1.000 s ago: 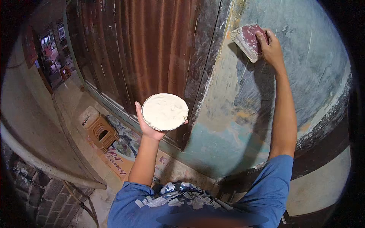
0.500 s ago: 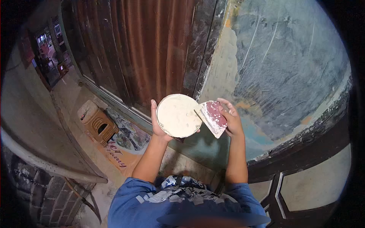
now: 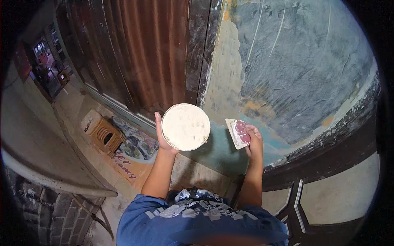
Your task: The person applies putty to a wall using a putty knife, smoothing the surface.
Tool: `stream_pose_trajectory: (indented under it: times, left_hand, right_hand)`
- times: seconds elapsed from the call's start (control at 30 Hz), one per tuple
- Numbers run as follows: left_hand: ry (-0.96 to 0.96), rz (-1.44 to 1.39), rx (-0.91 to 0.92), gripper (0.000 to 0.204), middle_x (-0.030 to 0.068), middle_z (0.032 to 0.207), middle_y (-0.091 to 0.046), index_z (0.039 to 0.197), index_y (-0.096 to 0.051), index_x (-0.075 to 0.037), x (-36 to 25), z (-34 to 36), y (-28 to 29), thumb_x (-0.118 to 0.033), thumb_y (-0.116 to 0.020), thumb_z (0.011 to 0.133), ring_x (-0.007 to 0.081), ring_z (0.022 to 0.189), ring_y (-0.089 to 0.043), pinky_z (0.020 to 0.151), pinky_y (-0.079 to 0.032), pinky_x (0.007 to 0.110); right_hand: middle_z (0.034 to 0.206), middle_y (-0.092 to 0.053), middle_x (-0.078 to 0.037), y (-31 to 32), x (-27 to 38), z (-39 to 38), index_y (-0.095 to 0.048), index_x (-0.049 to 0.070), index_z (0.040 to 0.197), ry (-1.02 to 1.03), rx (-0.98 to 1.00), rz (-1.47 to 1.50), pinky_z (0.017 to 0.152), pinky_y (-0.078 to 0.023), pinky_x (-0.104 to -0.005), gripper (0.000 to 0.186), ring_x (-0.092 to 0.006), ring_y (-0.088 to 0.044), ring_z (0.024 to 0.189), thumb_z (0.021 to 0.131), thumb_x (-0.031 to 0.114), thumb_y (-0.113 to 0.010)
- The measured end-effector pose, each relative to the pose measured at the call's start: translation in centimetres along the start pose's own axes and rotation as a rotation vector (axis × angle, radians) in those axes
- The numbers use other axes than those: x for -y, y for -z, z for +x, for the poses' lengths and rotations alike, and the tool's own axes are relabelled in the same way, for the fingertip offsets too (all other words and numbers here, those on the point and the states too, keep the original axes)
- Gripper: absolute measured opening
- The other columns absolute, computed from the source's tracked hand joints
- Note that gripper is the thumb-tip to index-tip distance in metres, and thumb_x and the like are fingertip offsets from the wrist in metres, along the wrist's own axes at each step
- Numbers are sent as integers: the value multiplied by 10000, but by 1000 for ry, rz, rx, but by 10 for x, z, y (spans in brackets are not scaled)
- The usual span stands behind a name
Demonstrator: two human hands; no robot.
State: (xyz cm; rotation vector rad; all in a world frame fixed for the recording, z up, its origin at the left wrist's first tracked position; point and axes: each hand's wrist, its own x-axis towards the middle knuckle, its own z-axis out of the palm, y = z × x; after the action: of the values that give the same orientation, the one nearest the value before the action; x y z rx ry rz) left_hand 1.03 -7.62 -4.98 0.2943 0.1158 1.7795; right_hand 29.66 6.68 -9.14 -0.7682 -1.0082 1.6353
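Observation:
In the middle of the view, my left hand holds a round, shallow container of smooth cream-coloured paste, gripped around its side and underneath. To the right, a short gap away, my right hand grips a wide putty spreader with a maroon middle and pale, paste-smeared face, thumb over it. Beyond both is a mottled grey-blue wall, with a pale band of paste along its left edge and thin white streaks higher up.
A brown wooden door borders the wall on the left. Below it, an orange plastic stool rests by a printed sheet. A curved panel and brickwork are at lower left, a dark panelled surface at lower right.
My right hand came down from the wall to the container, then drew slightly right, away from it, still holding the spreader. The container sits a little higher in view than the stool's top.

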Motion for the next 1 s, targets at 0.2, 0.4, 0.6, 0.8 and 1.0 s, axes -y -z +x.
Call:
stream_pose_trajectory:
  times: [0.2,0.4,0.6,0.8,1.0]
  left_hand:
    - [51,105,39,928,212,1427,-535,1442,-478,-64,28,6,-2,-809,-309,914,468,1220,-573,960,-486,685]
    - [71,3,160,951,228,1463,-486,1470,-436,-64,48,3,-22,-818,-307,905,512,1259,-522,912,-437,787]
    - [-18,124,18,930,228,1451,-506,1450,-478,-86,68,13,-16,-819,-326,898,522,1237,-535,889,-408,826]
    - [137,-29,201,948,226,1415,-538,1420,-495,-69,100,24,-50,-831,-282,898,479,1212,-575,934,-499,694]
    - [185,44,222,988,230,1459,-500,1445,-473,-50,113,33,-61,-843,-284,887,482,1280,-524,967,-422,762]
  right_hand:
    - [1063,-669,-126,-26,23,-18,-607,-2,1082,29,230,135,828,-569,-313,123,-195,-679,942,974,5,-550]
    - [990,-658,-69,19,44,-18,-612,-14,1056,22,42,-81,780,-519,-270,150,-142,-638,895,931,-55,-538]
    - [1048,-665,-130,14,90,-31,-584,-14,1100,37,75,245,834,-565,-333,149,-213,-684,948,965,14,-529]
    - [1125,-661,-98,-3,128,-16,-606,-23,1192,243,292,-267,899,-507,-274,228,-140,-641,981,1028,122,-543]
    - [1056,-694,-33,-3,190,9,-616,-12,1222,157,340,-530,824,-510,-230,273,-82,-643,909,1050,188,-545]
